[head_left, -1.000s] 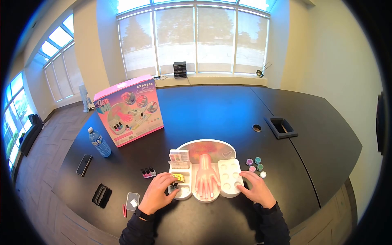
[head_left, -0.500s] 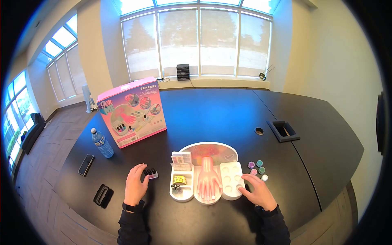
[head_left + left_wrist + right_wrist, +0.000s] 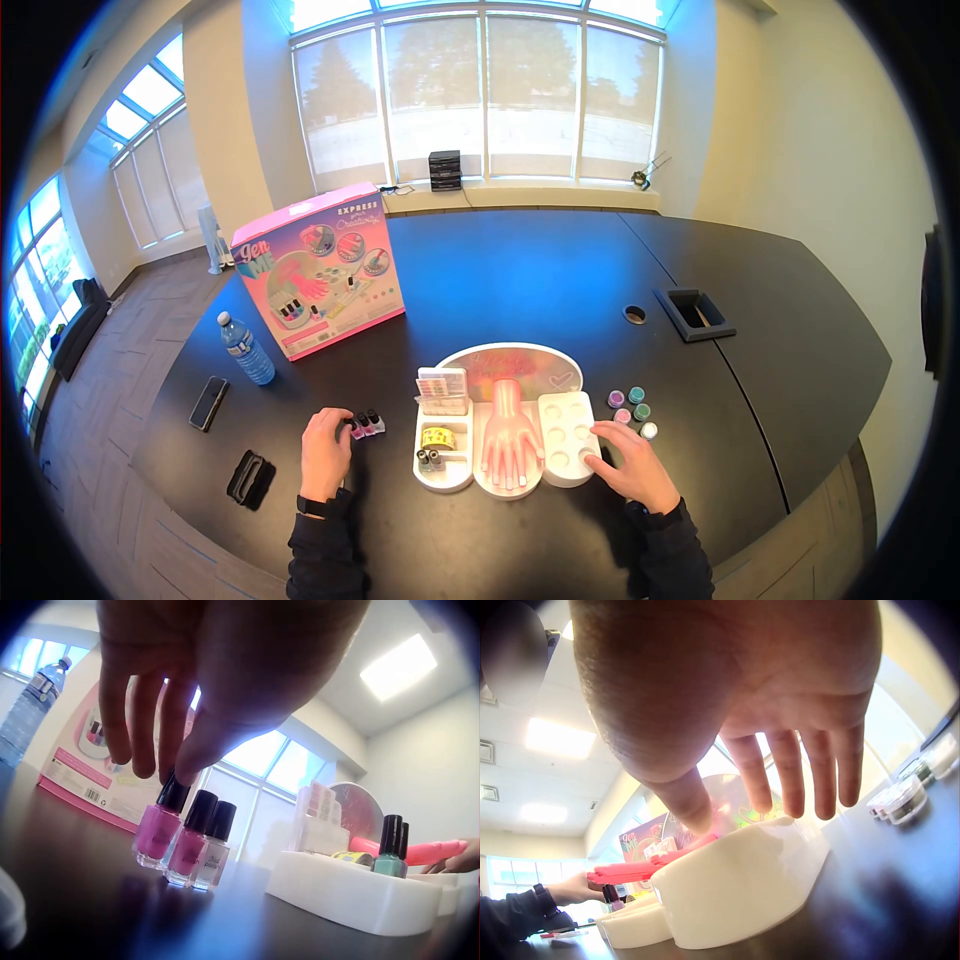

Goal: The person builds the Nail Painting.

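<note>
My left hand (image 3: 326, 458) is beside three small black-capped nail polish bottles (image 3: 368, 424) left of the white tray. In the left wrist view its thumb and a finger pinch the cap of the leftmost pink bottle (image 3: 157, 834), which stands upright by the other two. My right hand (image 3: 638, 472), fingers extended and spread, rests at the right edge of the white palette (image 3: 553, 408) with round wells. Between the palette and the tray's left section (image 3: 446, 483) lies a pink model hand (image 3: 510, 440). That section holds yellow patterned tape (image 3: 438, 438) and two dark-capped bottles (image 3: 430, 461).
A large pink box (image 3: 322, 275), water bottle (image 3: 246, 350), phone (image 3: 209, 403) and black case (image 3: 249, 478) are on the left. Several small glitter jars (image 3: 636, 395) sit right of the palette. A recessed black table fitting (image 3: 694, 314) and a round hole (image 3: 634, 315) lie farther back.
My left hand has moved left from the tray's left section to the separate bottles and now pinches one cap. My right hand has stayed by the palette.
</note>
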A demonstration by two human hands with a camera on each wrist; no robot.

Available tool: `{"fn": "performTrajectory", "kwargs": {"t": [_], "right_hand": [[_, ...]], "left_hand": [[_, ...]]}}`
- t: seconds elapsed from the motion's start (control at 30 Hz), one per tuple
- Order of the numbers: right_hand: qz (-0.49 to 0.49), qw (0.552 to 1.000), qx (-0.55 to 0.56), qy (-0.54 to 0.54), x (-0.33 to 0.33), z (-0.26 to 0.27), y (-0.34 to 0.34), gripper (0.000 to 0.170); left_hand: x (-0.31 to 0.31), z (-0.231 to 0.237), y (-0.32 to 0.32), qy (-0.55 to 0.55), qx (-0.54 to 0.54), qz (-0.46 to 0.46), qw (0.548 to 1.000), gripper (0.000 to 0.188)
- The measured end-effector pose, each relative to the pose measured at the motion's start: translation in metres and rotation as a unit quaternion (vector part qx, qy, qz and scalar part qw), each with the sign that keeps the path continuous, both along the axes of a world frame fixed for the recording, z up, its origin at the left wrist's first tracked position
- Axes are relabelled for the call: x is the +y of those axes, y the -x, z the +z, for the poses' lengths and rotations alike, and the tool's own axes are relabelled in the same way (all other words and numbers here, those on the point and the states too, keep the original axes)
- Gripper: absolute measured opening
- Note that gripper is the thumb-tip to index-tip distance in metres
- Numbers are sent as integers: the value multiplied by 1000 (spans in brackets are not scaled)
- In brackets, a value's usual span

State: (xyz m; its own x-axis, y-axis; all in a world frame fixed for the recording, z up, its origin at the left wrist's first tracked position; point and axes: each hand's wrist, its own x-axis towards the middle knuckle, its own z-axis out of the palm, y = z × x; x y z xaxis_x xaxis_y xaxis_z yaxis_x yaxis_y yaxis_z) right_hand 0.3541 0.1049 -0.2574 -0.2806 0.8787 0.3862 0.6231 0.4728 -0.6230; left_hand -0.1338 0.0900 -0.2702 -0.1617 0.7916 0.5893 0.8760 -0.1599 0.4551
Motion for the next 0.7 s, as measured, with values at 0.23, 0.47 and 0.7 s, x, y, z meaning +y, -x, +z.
{"fn": "performTrajectory", "kwargs": {"t": [0.23, 0.47, 0.7], "right_hand": [[0, 1000, 5, 7, -1, 1, 0, 46], [-3, 1000, 6, 1, 0, 0, 0, 44], [3, 1000, 5, -8, 0, 0, 1, 44]], "left_hand": [[-11, 29, -16, -44, -7, 6, 999, 21], [-25, 54, -48, -128, 13, -57, 990, 23], [-25, 47, -79, -144, 30, -159, 976, 23]]}}
